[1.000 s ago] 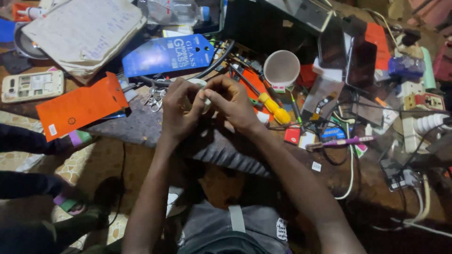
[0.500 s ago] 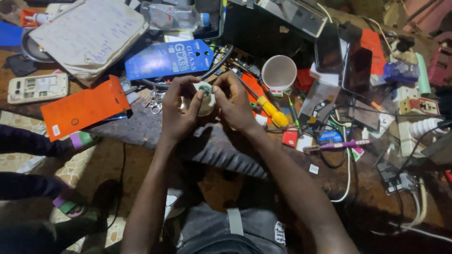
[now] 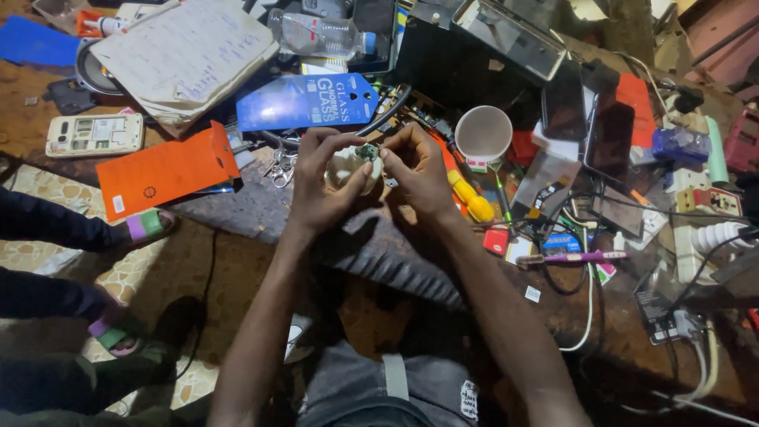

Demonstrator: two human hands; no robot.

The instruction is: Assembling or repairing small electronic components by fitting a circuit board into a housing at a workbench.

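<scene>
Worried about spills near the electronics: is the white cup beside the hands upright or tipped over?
Upright: the white round cup shows its open mouth to the overhead camera, and its inside looks empty.

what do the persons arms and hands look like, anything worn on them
Both arms are bare from the hands to past the elbows: no sleeves, gloves, watch or bracelets show. The left hand and right hand appear to carry no rings, though the fingers are partly hidden. The forearms are slim and long.
</scene>
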